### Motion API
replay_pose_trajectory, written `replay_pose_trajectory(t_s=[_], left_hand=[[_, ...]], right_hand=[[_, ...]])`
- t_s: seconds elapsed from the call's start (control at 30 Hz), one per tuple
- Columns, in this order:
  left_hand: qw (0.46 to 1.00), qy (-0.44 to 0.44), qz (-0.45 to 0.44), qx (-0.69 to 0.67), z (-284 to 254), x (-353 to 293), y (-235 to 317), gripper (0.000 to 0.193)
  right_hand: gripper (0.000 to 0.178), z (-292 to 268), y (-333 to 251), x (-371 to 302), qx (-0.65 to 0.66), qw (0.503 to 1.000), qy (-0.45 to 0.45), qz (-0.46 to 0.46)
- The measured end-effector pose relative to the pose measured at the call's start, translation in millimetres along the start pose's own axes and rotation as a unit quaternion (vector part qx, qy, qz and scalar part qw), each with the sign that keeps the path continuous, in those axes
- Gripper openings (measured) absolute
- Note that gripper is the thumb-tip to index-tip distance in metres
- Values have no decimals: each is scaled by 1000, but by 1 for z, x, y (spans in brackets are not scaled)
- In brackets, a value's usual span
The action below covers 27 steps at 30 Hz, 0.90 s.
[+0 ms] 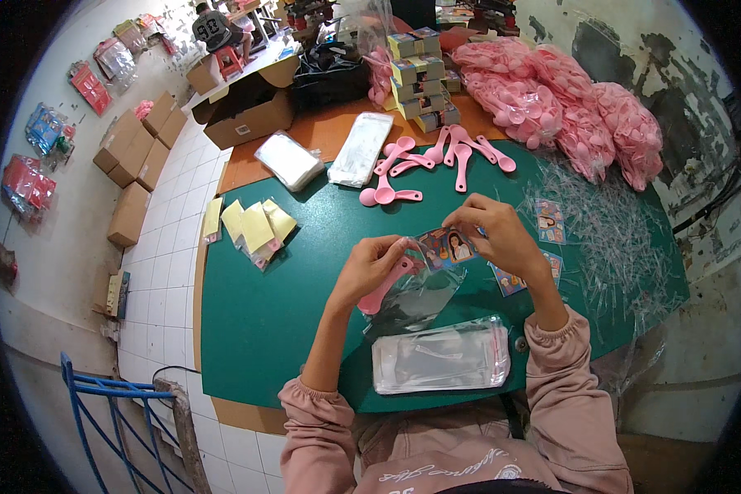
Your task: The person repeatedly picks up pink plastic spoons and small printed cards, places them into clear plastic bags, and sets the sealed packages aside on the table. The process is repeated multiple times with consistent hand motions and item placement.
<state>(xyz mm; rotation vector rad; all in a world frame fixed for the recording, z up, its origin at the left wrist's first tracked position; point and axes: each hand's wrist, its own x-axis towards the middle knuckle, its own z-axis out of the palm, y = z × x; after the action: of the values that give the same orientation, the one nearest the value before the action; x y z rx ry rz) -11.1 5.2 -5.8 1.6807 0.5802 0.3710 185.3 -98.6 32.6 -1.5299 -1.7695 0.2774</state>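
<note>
Above the green table, my left hand (375,265) pinches the edge of a clear plastic bag (420,298). A pink spoon (384,290) shows below those fingers; whether it lies inside the bag or in my palm I cannot tell. My right hand (500,237) is closed on the upper edge of a colourful printed card (448,248), which sits at the bag's mouth. Under my right wrist, another printed card (510,280) lies partly hidden. A stack of clear bags (440,357) rests near the table's front edge, below both hands.
Loose pink spoons (463,165) lie beyond my hands, near white packets (362,148) and stacked card bundles (417,78). Bags of pink spoons (552,99) fill the back right. Clear plastic strips (609,239) cover the right side; packed pieces with yellow cards (258,226) lie left.
</note>
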Motion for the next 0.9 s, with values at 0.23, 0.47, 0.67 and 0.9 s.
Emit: replay_pose_trajectory(t_s=[0.23, 0.47, 0.67, 0.9], left_hand=[[1000, 29, -11, 5, 1, 2, -3, 32], [996, 38, 8, 85, -3, 3, -9, 27], [993, -57, -18, 98, -12, 11, -13, 25], [967, -232, -91, -44, -27, 12, -37, 36]], right_hand=[[24, 4, 3, 0, -11, 1000, 5, -24], [21, 16, 6, 4, 15, 1000, -5, 11], [16, 24, 23, 10, 124, 991, -41, -19], [13, 36, 20, 3, 188, 980, -47, 47]])
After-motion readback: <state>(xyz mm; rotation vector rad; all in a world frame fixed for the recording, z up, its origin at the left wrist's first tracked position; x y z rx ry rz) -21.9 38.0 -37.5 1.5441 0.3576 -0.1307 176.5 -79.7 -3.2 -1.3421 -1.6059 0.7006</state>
